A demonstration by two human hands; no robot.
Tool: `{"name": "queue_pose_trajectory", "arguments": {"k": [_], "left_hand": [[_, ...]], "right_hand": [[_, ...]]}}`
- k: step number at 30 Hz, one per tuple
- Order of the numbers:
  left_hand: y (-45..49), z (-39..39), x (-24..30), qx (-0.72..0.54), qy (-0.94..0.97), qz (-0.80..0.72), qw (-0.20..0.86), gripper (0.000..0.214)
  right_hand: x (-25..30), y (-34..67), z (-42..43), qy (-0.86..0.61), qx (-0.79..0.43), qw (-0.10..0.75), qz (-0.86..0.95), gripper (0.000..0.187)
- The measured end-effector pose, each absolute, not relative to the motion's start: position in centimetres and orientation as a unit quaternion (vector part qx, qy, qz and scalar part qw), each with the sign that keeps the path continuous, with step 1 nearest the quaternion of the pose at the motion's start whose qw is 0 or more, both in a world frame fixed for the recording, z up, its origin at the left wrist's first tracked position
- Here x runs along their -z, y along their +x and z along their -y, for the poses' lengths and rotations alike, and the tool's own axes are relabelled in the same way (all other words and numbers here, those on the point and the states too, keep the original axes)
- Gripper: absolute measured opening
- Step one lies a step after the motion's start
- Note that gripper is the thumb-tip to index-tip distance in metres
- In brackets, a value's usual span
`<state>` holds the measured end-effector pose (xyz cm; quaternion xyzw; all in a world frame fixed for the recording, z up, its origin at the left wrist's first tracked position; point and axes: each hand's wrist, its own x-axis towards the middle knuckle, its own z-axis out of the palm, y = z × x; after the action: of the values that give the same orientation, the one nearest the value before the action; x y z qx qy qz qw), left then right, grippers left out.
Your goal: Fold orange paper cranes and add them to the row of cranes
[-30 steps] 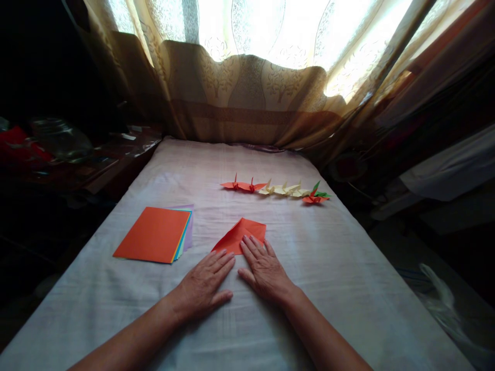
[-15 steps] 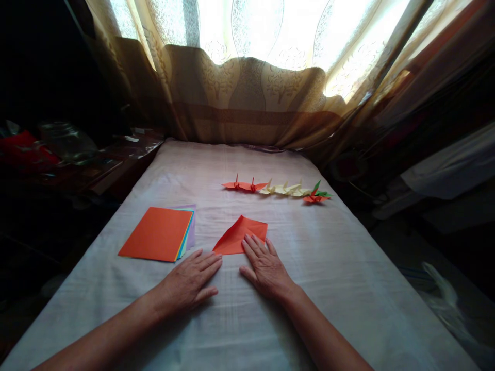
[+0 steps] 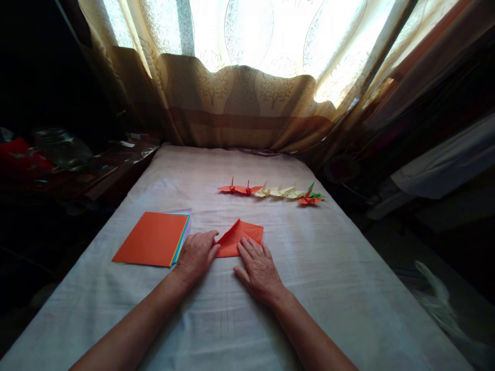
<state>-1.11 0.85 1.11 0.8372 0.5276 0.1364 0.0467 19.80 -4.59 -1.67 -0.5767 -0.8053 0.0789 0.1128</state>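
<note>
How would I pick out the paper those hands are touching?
On the pale cloth, look nearer than the row of paper cranes. There lies the folded red-orange paper, left hand at its left corner, right hand on it. Unlike the square paper stack leftward, it is smaller and visibly creased.

Below centre, the left hand (image 3: 194,256) pinched the corner of a folded orange sheet (image 3: 234,236), partly beneath the right hand (image 3: 261,270). Origami cranes (image 3: 276,192) stretched from centre rightward.

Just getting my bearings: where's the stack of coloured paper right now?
In the head view, the paper stack lies on the pale cloth at left, beside the left hand and left of the folded orange sheet.
</note>
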Motion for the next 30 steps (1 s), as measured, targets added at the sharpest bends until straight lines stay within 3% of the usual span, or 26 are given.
{"name": "queue_pose_trajectory", "arguments": {"k": [5, 11, 13, 16, 22, 30], "left_hand": [[0.1, -2.4, -1.8, -0.121, 0.809, -0.566, 0.099, 0.028], [-0.1, -2.7, -1.5, -0.131, 0.825, -0.541, 0.098, 0.050], [-0.3, -2.7, -1.4, -0.127, 0.849, -0.504, 0.090, 0.052], [-0.6, -2.6, -1.7, -0.089, 0.867, -0.484, 0.080, 0.040], [-1.4, -2.4, -2.6, -0.049, 0.881, -0.466, 0.064, 0.030], [-2.3, -2.7, -2.0, -0.077, 0.945, -0.319, 0.009, 0.026]], "right_hand": [[0.6, 20.3, 2.8, -0.621, -0.078, 0.172, 0.761, 0.037], [-2.0, 20.9, 0.1, -0.602, -0.099, 0.092, 0.787, 0.048], [-2.4, 20.9, 0.0, -0.589, -0.089, 0.083, 0.799, 0.034], [-2.5, 20.9, 0.5, -0.563, -0.038, 0.087, 0.821, 0.008], [-1.2, 22.5, 3.4, -0.527, 0.072, 0.162, 0.831, 0.016], [0.8, 24.7, 6.2, -0.576, 0.035, 0.196, 0.793, 0.018]]}}
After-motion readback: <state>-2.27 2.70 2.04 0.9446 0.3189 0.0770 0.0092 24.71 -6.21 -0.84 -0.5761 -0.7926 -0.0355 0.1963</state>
